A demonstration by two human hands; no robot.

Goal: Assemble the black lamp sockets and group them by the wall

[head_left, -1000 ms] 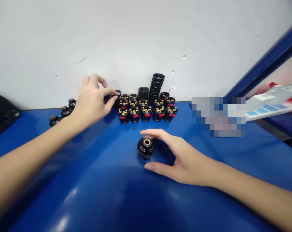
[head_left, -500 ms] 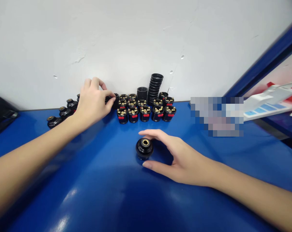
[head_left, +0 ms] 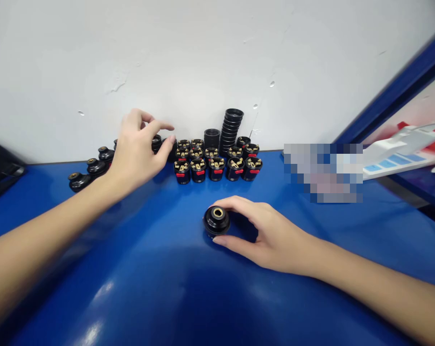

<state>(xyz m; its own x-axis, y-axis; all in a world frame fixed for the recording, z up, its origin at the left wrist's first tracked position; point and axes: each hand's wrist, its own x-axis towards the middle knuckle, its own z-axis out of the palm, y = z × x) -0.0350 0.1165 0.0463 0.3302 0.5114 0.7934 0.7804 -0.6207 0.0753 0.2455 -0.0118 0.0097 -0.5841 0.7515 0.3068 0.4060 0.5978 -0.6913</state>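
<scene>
My right hand [head_left: 253,230] has its thumb and a finger around a black lamp holder [head_left: 217,222]. It stands upright on the blue table [head_left: 159,274], its domed cap topped by a brass-lined hole. Near the wall, my left hand [head_left: 145,144] is raised with thumb and forefinger apart and nothing between them. Just beside its thumb stands a black cylindrical part [head_left: 171,150], partly hidden. Several domed black caps [head_left: 79,181] line up at the left, some of them behind that hand.
Rows of black socket bodies [head_left: 216,168] with brass contacts and red tabs stand at the back. Behind them rise a tall stack of threaded black rings [head_left: 230,132] and a shorter one [head_left: 212,138]. White power strips [head_left: 397,158] lie at the right, beside a blurred-out patch.
My left thumb and forefinger have spread apart, moving off the black part by the wall. My right thumb and finger have closed in on the lamp holder, which now tilts slightly differently.
</scene>
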